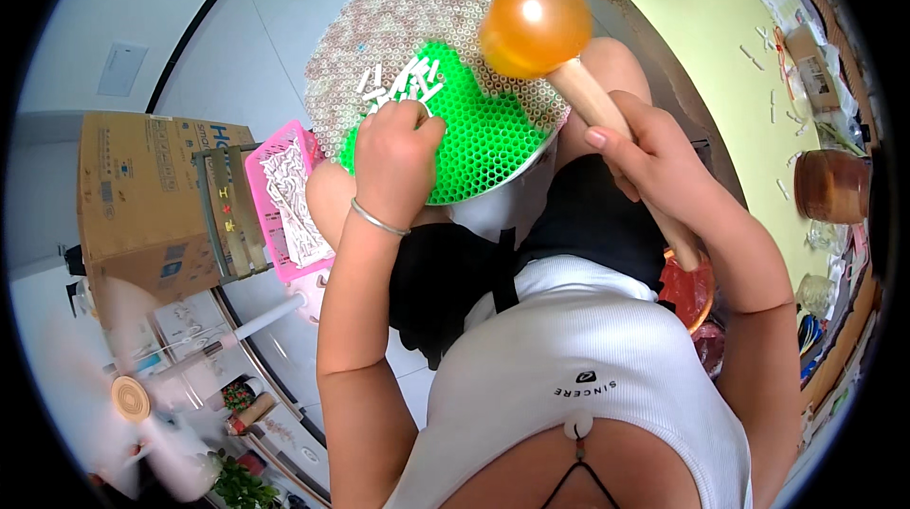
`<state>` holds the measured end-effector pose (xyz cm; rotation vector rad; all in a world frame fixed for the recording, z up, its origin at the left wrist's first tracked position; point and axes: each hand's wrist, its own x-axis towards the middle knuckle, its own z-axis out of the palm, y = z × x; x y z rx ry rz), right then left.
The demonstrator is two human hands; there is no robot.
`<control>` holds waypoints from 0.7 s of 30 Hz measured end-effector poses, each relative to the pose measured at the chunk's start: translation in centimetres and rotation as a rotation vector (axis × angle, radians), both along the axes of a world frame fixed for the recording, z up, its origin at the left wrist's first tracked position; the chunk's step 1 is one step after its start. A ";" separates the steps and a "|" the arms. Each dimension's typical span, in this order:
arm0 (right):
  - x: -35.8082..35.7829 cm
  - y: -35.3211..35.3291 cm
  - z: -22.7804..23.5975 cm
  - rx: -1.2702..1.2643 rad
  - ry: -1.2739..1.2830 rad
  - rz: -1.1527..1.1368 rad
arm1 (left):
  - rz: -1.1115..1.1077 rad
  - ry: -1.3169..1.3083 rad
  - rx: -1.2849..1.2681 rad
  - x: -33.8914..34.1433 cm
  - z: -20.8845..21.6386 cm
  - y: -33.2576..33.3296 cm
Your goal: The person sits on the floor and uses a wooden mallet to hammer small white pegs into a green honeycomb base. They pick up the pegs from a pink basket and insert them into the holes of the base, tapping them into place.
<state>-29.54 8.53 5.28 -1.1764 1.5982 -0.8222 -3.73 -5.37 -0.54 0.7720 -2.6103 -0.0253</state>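
Observation:
A mallet (536, 27) with a round, see-through orange head and a pale wooden handle is in my right hand (654, 144), fingers wrapped round the handle. Its head hangs above the far right part of a round board of packed small tubes (365, 30). Green honeycomb-like cells (483, 135) fill the board's near part. Over their left side is my left hand (393, 154), closed with the fingers curled down; what it grips is hidden. Several short white tubes (417, 78) lie loose just beyond its knuckles, on the green cells and the brownish tubes.
Left of my knee stands a pink basket (275, 253) holding many white tubes. Farther left are a cardboard box (142, 206) and a blurred fan (133, 400). Along the right runs a pale yellow surface (720, 45) with scattered white pieces and a brown jar (832, 187).

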 end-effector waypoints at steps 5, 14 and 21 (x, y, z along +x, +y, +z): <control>-1.5 1.4 -1.4 0.078 -0.281 -0.218 | -0.017 0.254 0.248 -2.3 0.2 0.3; -2.9 2.4 -3.0 0.108 -0.418 -0.223 | 0.085 0.427 0.331 -7.4 0.2 0.5; -3.2 2.7 -3.5 0.124 -0.448 -0.196 | 0.204 0.463 0.486 -7.4 0.7 0.8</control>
